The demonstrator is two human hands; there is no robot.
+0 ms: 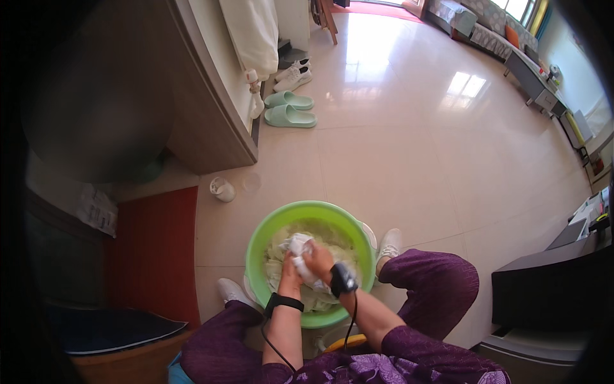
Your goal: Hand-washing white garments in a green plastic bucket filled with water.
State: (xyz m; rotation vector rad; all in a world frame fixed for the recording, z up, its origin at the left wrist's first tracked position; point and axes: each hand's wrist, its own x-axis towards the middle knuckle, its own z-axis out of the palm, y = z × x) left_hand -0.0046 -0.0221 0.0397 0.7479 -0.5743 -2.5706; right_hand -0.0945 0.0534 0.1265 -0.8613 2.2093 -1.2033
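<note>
A green plastic basin (307, 211) stands on the tiled floor between my feet. Wet white cloth (276, 269) lies in cloudy water inside it. Above the water, a bunched piece of white cloth (300, 242) is gripped by both hands. My left hand (291, 271) holds it from the left and below. From the right, my right hand (318, 258) closes around it, slightly blurred. Black straps with thin cables circle both wrists, and the right one carries a small device (343, 278). Part of the cloth is hidden behind my fingers.
A white open container (223, 189) stands beyond the basin to the left, beside a clear round lid-like piece (252, 182). Green slides (290, 116) and white shoes (293, 77) line the wall. A red mat (148, 254) lies left; a black cabinet (542, 283) stands right.
</note>
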